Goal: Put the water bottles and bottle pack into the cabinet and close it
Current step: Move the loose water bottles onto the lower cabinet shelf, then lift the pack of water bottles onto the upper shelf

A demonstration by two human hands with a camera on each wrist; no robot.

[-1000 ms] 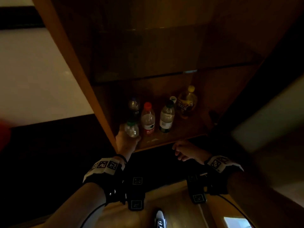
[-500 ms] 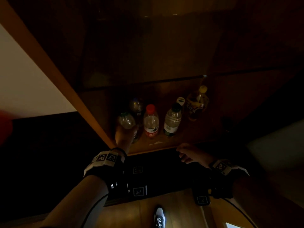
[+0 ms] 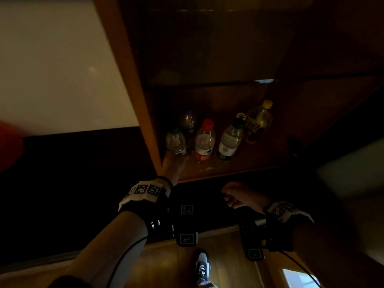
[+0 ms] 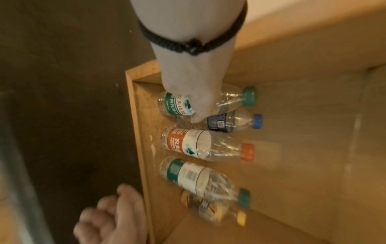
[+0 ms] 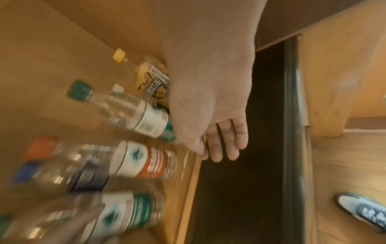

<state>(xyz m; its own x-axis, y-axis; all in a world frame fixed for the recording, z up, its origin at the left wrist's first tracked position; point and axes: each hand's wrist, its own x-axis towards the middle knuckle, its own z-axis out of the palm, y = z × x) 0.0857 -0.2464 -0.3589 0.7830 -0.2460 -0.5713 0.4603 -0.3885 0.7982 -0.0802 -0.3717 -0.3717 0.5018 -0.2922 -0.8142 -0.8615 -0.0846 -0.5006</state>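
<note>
My left hand [image 4: 188, 92] has its grip wrapped round the green-capped water bottle [image 4: 208, 102] at the cabinet shelf's [image 4: 292, 132] left front corner—right hand [image 5: 211, 118] slack, empty—and letting go clumsily could topple the blue-capped bottle [image 4: 234, 123] touching it.

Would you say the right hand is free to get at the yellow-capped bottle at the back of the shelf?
Probably yes, with care: the right hand is empty and open just outside the shelf edge, but a green-capped bottle stands directly in front of the yellow-capped bottle.
</note>
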